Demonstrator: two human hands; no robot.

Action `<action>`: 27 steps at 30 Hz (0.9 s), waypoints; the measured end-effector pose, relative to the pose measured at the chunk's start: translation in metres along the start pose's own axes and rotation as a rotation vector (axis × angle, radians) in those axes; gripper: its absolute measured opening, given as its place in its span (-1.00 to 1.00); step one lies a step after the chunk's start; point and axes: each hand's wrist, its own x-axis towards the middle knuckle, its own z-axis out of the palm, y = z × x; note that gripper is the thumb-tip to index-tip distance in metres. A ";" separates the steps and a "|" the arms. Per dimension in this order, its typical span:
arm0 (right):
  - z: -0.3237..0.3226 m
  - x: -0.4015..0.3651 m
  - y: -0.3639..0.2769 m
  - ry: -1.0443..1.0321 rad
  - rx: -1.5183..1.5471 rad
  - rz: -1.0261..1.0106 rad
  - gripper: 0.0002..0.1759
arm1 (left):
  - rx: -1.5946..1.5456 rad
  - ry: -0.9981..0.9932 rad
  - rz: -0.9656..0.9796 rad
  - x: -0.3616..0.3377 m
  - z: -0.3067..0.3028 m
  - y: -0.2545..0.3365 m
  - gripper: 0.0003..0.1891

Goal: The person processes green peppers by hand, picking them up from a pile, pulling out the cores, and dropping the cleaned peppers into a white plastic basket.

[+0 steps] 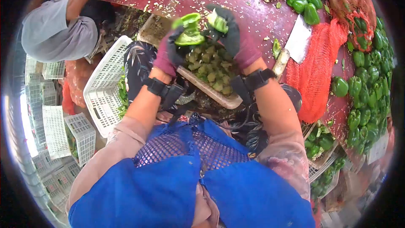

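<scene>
My left hand (169, 52), in a dark glove with a maroon cuff, grips a cut-open green bell pepper (190, 30) whose pale inside shows. Close beside it, my right hand (233, 31), gloved the same way, has its fingers closed around a pale green pepper core (217, 21) with whitish seeds. The two pieces look apart from each other. Below both hands, a worn tray (211, 94) holds a heap of pepper cores (213, 68).
On the seed-strewn red table (249, 6), a cleaver (298, 39) lies by a red mesh bag (314, 71). Whole green peppers (367, 88) pile up at right. A white crate (103, 88) holding green pieces stands left, near another person (63, 27).
</scene>
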 end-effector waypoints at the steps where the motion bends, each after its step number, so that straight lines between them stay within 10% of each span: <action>1: -0.012 -0.001 -0.003 -0.032 -0.078 -0.002 -0.46 | -0.030 -0.020 -0.019 -0.004 0.002 0.006 -0.62; 6: -0.010 0.012 -0.012 -0.312 -1.365 0.240 -0.43 | 0.136 0.023 0.067 -0.007 0.000 0.023 -0.61; 16: 0.004 0.003 0.015 -0.376 -1.223 0.184 -0.41 | 1.219 0.333 0.811 -0.045 -0.032 0.143 -0.53; 21: -0.007 -0.009 0.061 -0.661 -1.351 0.313 -0.41 | 1.919 0.787 0.192 -0.108 -0.136 0.205 -0.40; 24: 0.000 -0.016 0.081 -0.674 -1.494 0.424 -0.28 | 1.991 0.697 0.481 -0.122 -0.195 0.182 -0.32; 27: 0.014 -0.011 0.106 -0.595 -1.520 0.371 -0.20 | 1.294 0.461 0.594 -0.104 -0.139 0.161 -0.59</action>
